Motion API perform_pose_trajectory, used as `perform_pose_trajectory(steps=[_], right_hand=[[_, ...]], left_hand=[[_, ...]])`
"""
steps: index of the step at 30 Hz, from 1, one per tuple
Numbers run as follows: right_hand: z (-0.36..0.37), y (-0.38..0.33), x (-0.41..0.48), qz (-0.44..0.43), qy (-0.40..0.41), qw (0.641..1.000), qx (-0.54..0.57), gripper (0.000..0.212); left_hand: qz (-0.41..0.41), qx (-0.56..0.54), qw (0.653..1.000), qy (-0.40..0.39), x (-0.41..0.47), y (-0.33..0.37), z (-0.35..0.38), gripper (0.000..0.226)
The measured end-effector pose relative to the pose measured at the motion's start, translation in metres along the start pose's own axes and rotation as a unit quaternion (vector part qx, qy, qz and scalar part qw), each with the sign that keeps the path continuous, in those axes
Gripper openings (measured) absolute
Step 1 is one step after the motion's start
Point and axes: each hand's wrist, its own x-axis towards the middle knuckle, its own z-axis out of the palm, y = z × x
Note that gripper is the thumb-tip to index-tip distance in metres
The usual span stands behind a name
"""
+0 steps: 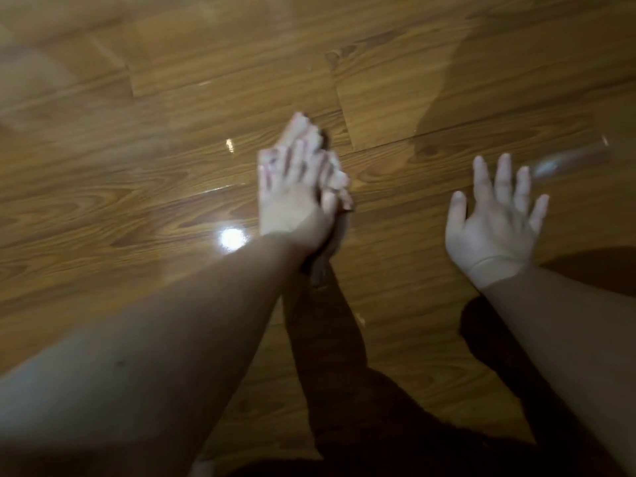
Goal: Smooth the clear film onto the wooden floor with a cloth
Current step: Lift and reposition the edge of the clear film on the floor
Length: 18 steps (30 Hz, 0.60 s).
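Film (569, 163) on floor (103, 160); R grip (495, 228) nr edge.

One wide-angle camera, worn on the person's head, looks forward and steeply down, close above the wooden floor (86, 201).

Motion blur is smearing the left hand (292, 197) into doubled fingers, leaving it unclear whether the pale shapes at their far side are a cloth or the hand itself. The clear film (571, 161) is showing only as a hazy glinting edge just beyond the right hand (495, 225); how far it is reaching over the wooden floor (103, 173) cannot be told. The left forearm (155, 339) and right forearm (571, 339) are running off the lower corners.
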Motion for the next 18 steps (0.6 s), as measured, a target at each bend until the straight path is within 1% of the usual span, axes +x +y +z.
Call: perform_pose_trajectory(steps=[1,2,3,4,5,8,9,11,13,14,15,16,17,18], right_hand=[[0.002,0.000,-0.001,0.000,-0.003,1.000,-0.001,0.059],[0.003,0.001,-0.002,0.003,-0.001,1.000,-0.004,0.059],[-0.001,0.003,0.001,0.010,0.005,1.000,-0.007,0.059],[-0.001,0.003,0.001,0.013,0.008,1.000,-0.007,0.059],[-0.001,0.003,0.002,0.010,0.009,1.000,-0.007,0.059],[-0.001,0.001,0.004,-0.001,0.005,1.000,-0.009,0.060],[-0.002,0.002,0.004,0.000,0.007,1.000,-0.006,0.060],[0.000,0.001,0.006,-0.002,0.009,1.000,-0.008,0.060],[0.000,0.000,0.008,-0.003,0.004,1.000,0.002,0.059],[0.002,0.000,0.008,0.000,0.003,1.000,0.003,0.059],[0.003,0.007,0.005,0.010,0.005,1.000,-0.003,0.059],[0.003,0.010,0.006,0.015,0.008,1.000,-0.005,0.059],[0.003,0.015,0.006,0.014,0.012,1.000,-0.005,0.059],[0.002,0.012,0.006,0.004,0.015,1.000,-0.010,0.059]], left_hand=[[0.087,-0.015,0.996,-0.019,-0.009,0.028,-0.001,0.063],[0.155,-0.024,0.986,-0.054,-0.019,0.043,-0.001,0.064],[0.210,-0.023,0.975,-0.073,-0.022,0.050,0.000,0.063],[0.232,-0.008,0.969,-0.084,-0.023,0.040,-0.002,0.062],[0.225,0.011,0.971,-0.076,-0.021,0.024,-0.004,0.062],[0.130,0.056,0.989,-0.040,-0.022,-0.030,-0.007,0.062],[0.084,0.057,0.994,-0.039,-0.020,-0.041,-0.010,0.063],[-0.043,0.034,0.998,-0.015,-0.012,-0.056,-0.015,0.065],[-0.187,-0.005,0.982,0.024,0.002,-0.043,-0.013,0.064],[-0.223,-0.018,0.974,0.029,0.007,-0.028,-0.012,0.064],[-0.205,-0.024,0.978,0.016,0.005,-0.009,-0.005,0.065],[-0.140,-0.016,0.990,0.002,0.002,0.007,0.000,0.065],[-0.045,-0.009,0.999,-0.015,-0.006,0.022,0.005,0.064],[0.039,-0.005,0.999,-0.037,-0.017,0.022,0.004,0.062]])
